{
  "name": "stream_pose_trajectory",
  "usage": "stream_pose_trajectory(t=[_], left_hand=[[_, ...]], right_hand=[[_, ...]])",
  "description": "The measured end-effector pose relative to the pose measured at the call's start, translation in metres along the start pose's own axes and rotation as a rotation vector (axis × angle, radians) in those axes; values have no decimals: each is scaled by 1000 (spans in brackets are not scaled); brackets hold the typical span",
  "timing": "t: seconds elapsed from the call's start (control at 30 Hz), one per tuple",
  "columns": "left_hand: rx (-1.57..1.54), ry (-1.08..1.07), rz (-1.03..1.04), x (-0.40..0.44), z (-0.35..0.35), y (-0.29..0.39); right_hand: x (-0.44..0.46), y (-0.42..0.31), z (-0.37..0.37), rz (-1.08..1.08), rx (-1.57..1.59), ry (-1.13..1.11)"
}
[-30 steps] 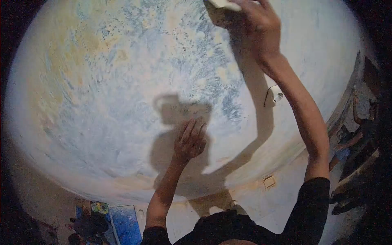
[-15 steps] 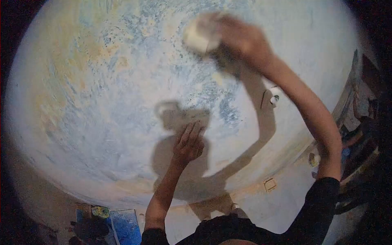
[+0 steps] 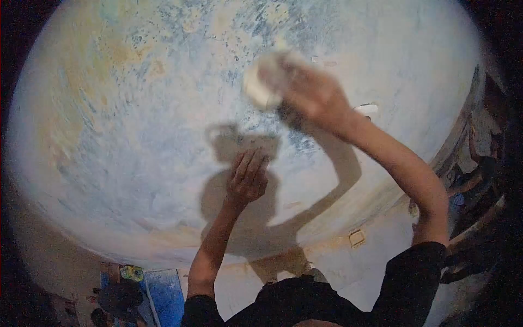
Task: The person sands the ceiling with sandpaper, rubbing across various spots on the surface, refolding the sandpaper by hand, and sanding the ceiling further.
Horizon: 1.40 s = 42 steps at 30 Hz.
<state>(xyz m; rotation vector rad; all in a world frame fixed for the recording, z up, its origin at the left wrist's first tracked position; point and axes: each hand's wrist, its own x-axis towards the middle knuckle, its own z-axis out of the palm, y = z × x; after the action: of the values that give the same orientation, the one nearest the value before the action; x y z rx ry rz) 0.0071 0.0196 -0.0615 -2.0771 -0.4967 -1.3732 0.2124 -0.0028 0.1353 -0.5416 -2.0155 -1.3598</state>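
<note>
A large pale surface (image 3: 147,180), mottled with blue, grey and yellow paint, fills most of the view. My right hand (image 3: 305,90) is blurred by motion and grips a cream-coloured pad or sponge (image 3: 257,90) at the surface, right of the upper middle. Lower down, my left hand (image 3: 248,177) rests on the surface with its fingers stretched upward, holding nothing. Shadows of my head and arms fall around it.
A white fixture (image 3: 366,111) sits on the surface behind my right forearm. A small square outline (image 3: 356,238) lies lower right. At the bottom left are a blue panel (image 3: 165,297) and a dark, unclear shape (image 3: 121,300). Dark clutter (image 3: 474,191) lines the right edge.
My right hand has come down from the top edge with the pad, bending the elbow outward. My left hand has stayed nearly in place on the surface.
</note>
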Motion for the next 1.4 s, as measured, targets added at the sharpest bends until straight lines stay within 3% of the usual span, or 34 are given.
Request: stream_pose_trajectory(t=[0.07,0.13,0.17,0.2,0.27,0.33,0.4,0.47,0.5,0.53,0.6,0.63,0.67,0.73,0.77,0.8,0.87,0.93,0.97,1.0,1.07,1.1,1.2,1.23,1.27,1.33,1.4], left_hand=[[12,-37,-3,-2,-1,0],[18,-26,-2,-2,0,0],[21,-17,4,-2,0,0],[17,-22,-1,-4,-1,2],[19,-37,7,-3,0,0],[8,-27,-1,-5,3,-1],[-17,-22,-5,-6,2,0],[-21,-16,-17,-3,3,1],[-25,-13,-22,-3,3,2],[-10,-11,-10,-5,2,2],[13,0,16,-2,2,0],[9,-12,9,-2,-1,3],[7,-19,2,-1,-1,3],[10,-55,-3,2,-12,9],[16,-78,-12,5,-15,10],[16,-74,-14,6,-14,8],[27,3,-11,-1,-16,17],[32,5,1,0,-17,15],[33,11,3,0,-17,16],[37,11,10,1,-15,15],[-36,88,7,2,-13,8],[-31,88,5,3,-12,4],[16,50,-41,-1,-18,7],[-32,73,-47,4,-16,4],[-78,94,-62,6,-17,5],[-38,33,-89,7,-23,4],[8,-15,-122,7,-26,-2]], right_hand=[[-1,-4,-6,-274,84,-97],[12,25,-11,-34,20,43],[23,44,-16,312,-27,174],[7,64,11,488,34,328],[20,19,-7,200,-91,112],[4,-21,5,-95,230,-175],[3,3,-8,-168,115,-167],[32,45,-16,67,-82,230],[38,53,-21,456,-57,308],[43,53,-18,432,-212,308],[29,22,-6,154,-203,154],[17,-2,2,29,32,-24],[16,-12,-7,-315,-30,-83],[16,23,1,-250,-44,86],[31,45,-18,-62,-129,152],[49,59,-40,472,-124,-15],[46,64,-16,377,-241,204],[36,18,-3,-50,-32,256],[32,-10,-23,4,92,-490],[6,5,59,-378,2,316],[30,48,-7,-181,-114,221],[39,67,-19,184,-90,158],[41,44,-2,219,-127,106],[38,18,7,16,-26,155],[31,-9,-6,67,249,-166],[23,24,7,-263,44,33],[45,52,-26,396,-111,-125]])
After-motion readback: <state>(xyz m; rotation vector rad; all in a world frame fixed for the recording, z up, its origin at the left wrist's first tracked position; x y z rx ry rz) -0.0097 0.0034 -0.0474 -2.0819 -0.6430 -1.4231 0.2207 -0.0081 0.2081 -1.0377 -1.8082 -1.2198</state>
